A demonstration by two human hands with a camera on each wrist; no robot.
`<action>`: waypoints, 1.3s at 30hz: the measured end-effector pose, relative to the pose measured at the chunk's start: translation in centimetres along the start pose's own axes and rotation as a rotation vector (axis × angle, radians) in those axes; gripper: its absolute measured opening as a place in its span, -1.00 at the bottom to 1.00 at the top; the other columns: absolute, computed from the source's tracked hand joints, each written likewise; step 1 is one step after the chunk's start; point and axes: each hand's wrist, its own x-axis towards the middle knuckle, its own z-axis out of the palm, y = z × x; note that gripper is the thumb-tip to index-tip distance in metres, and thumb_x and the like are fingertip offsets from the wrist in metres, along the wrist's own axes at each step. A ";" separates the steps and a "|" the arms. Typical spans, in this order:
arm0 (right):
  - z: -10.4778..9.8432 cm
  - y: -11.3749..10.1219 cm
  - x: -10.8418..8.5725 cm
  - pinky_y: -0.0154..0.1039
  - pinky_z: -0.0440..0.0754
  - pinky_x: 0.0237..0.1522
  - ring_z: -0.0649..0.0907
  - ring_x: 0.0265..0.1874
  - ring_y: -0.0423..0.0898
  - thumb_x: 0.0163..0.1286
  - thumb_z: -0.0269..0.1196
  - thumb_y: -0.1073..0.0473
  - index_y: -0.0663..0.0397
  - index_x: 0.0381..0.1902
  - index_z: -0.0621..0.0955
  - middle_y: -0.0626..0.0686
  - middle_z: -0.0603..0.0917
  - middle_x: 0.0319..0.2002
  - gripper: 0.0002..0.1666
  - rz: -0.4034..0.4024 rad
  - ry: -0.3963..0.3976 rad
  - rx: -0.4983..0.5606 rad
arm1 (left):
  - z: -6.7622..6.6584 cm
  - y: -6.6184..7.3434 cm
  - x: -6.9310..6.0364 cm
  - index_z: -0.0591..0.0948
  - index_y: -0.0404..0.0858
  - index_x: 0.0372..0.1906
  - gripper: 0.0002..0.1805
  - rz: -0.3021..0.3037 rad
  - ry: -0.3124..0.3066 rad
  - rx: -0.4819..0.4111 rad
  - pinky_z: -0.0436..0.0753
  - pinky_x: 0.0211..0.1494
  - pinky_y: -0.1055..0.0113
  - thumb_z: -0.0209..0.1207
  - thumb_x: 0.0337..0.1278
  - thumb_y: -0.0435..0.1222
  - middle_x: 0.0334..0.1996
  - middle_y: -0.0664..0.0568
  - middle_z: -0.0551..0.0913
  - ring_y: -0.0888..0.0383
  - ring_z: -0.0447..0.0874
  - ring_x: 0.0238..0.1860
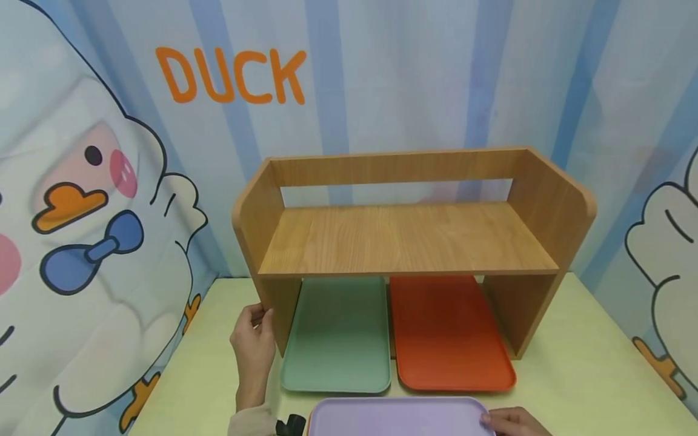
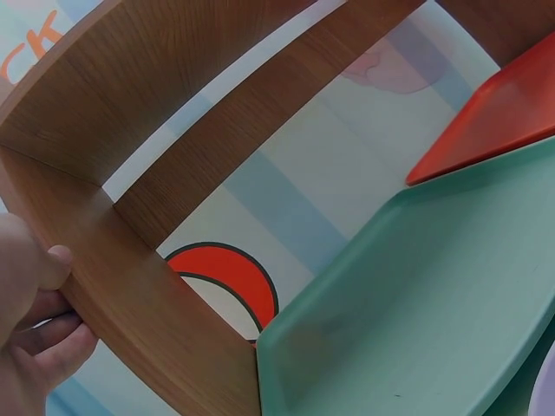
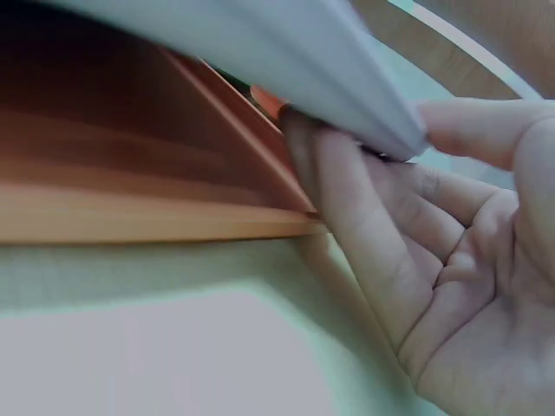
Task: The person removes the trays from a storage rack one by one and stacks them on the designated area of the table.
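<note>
A wooden desktop shelf (image 1: 403,242) stands on the table, and my left hand (image 1: 255,345) grips the front edge of its left side panel, thumb and fingers on either side (image 2: 43,316). At the bottom of the head view lies a purple tray (image 1: 400,418), cut off by the frame. My right hand (image 1: 515,421) pinches its right edge, thumb on top and fingers underneath. The right wrist view shows this edge raised above an orange tray (image 3: 156,224). Under the shelf board, a green tray (image 1: 338,339) and a red tray (image 1: 449,339) lie side by side, their front ends sticking out.
The pale yellow table (image 1: 567,369) extends on both sides of the shelf. Behind it hangs a blue-striped curtain (image 1: 403,79) with duck drawings and orange lettering. A black wrist strap (image 1: 291,425) shows by the left sleeve.
</note>
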 end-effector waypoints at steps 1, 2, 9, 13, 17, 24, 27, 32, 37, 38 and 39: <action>0.2 0.1 -0.2 -0.44 0.26 -0.67 0.41 -0.67 -0.35 0.44 0.07 0.00 0.31 -0.55 0.39 -0.20 0.37 -0.67 -0.50 0.007 0.033 -0.042 | 0.0 -0.1 -0.1 0.56 -0.39 -0.11 -0.82 0.004 0.000 0.001 0.70 -0.08 0.06 0.17 0.24 -0.38 -0.20 -0.18 0.66 -0.03 0.67 -0.15; 0.3 0.1 -0.4 -0.41 0.23 -0.69 0.39 -0.68 -0.35 0.43 0.07 0.00 0.40 -0.51 0.37 -0.19 0.35 -0.68 -0.47 0.008 0.065 -0.084 | 0.0 -0.2 -0.2 0.56 -0.39 -0.11 -0.82 0.007 -0.001 0.001 0.70 -0.09 0.06 0.17 0.24 -0.38 -0.20 -0.17 0.66 -0.03 0.67 -0.15; 1.4 -1.2 -1.1 -0.42 0.42 -0.61 0.44 -0.64 -0.28 0.36 0.18 -0.09 0.29 -0.36 0.64 -0.14 0.45 -0.67 -0.52 0.075 0.211 -0.206 | -0.1 -0.2 0.0 0.55 -0.39 -0.11 -0.82 0.002 -0.012 -0.009 0.70 -0.07 0.07 0.16 0.25 -0.37 -0.19 -0.19 0.65 -0.04 0.66 -0.14; 2.1 -1.9 -1.1 -0.35 0.61 -0.54 0.55 -0.61 -0.23 0.32 0.24 -0.07 0.26 -0.25 0.68 -0.09 0.58 -0.62 -0.55 0.068 0.279 -0.259 | -0.3 0.0 0.1 0.55 -0.37 -0.09 -0.81 -0.010 -0.019 -0.023 0.69 -0.04 0.07 0.15 0.26 -0.35 -0.18 -0.19 0.64 -0.04 0.64 -0.12; 2.9 -2.3 -1.1 -0.34 0.62 -0.54 0.59 -0.63 -0.23 0.27 0.28 -0.03 0.21 -0.29 0.70 -0.05 0.63 -0.60 -0.63 0.028 0.388 -0.385 | -0.4 0.1 -0.1 0.55 -0.36 -0.08 -0.80 -0.028 -0.025 -0.028 0.69 -0.03 0.09 0.15 0.27 -0.34 -0.17 -0.18 0.64 -0.03 0.63 -0.12; 4.2 -2.8 -1.5 -0.39 0.55 -0.59 0.54 -0.71 -0.27 0.20 0.36 0.03 0.05 -0.48 0.68 -0.07 0.61 -0.67 -0.78 0.001 0.540 -0.569 | -0.2 0.0 -0.7 0.55 -0.37 -0.10 -0.81 -0.016 -0.025 -0.041 0.69 -0.03 0.10 0.14 0.28 -0.34 -0.18 -0.18 0.63 -0.03 0.64 -0.12; 4.4 -3.0 -1.4 -0.39 0.55 -0.61 0.54 -0.72 -0.27 0.19 0.37 0.06 0.06 -0.52 0.66 -0.07 0.61 -0.69 -0.79 -0.005 0.564 -0.583 | -0.1 0.1 -0.5 0.56 -0.36 -0.10 -0.82 -0.019 -0.017 -0.047 0.69 -0.04 0.12 0.14 0.28 -0.34 -0.18 -0.17 0.63 -0.02 0.64 -0.12; 4.3 -3.1 -1.3 -0.41 0.50 -0.62 0.52 -0.74 -0.26 0.20 0.36 0.05 0.03 -0.56 0.63 -0.09 0.58 -0.73 -0.77 -0.002 0.587 -0.628 | 0.0 0.2 -0.4 0.56 -0.38 -0.09 -0.81 -0.026 -0.006 -0.050 0.68 -0.04 0.13 0.14 0.27 -0.35 -0.18 -0.17 0.63 -0.01 0.64 -0.12; 4.3 -2.7 -1.4 -0.39 0.50 -0.63 0.53 -0.74 -0.23 0.21 0.35 0.04 0.03 -0.55 0.63 -0.07 0.57 -0.74 -0.76 0.030 0.571 -0.608 | -0.1 0.2 -0.6 0.55 -0.40 -0.09 -0.80 -0.029 -0.007 -0.053 0.68 -0.04 0.12 0.15 0.27 -0.35 -0.18 -0.19 0.63 -0.03 0.63 -0.12; 4.3 -2.6 -1.4 -0.39 0.50 -0.63 0.53 -0.74 -0.23 0.22 0.35 0.03 0.04 -0.54 0.63 -0.06 0.57 -0.74 -0.75 0.033 0.563 -0.601 | -0.2 0.2 -0.7 0.55 -0.40 -0.09 -0.80 -0.031 -0.007 -0.050 0.68 -0.04 0.11 0.15 0.27 -0.35 -0.18 -0.19 0.63 -0.03 0.63 -0.13; 4.3 -2.5 -1.4 -0.38 0.50 -0.63 0.53 -0.73 -0.22 0.22 0.35 0.02 0.05 -0.53 0.63 -0.06 0.58 -0.73 -0.75 0.036 0.556 -0.591 | -0.2 0.1 -0.7 0.55 -0.39 -0.09 -0.80 -0.033 -0.007 -0.045 0.68 -0.04 0.12 0.15 0.27 -0.35 -0.18 -0.19 0.63 -0.03 0.63 -0.13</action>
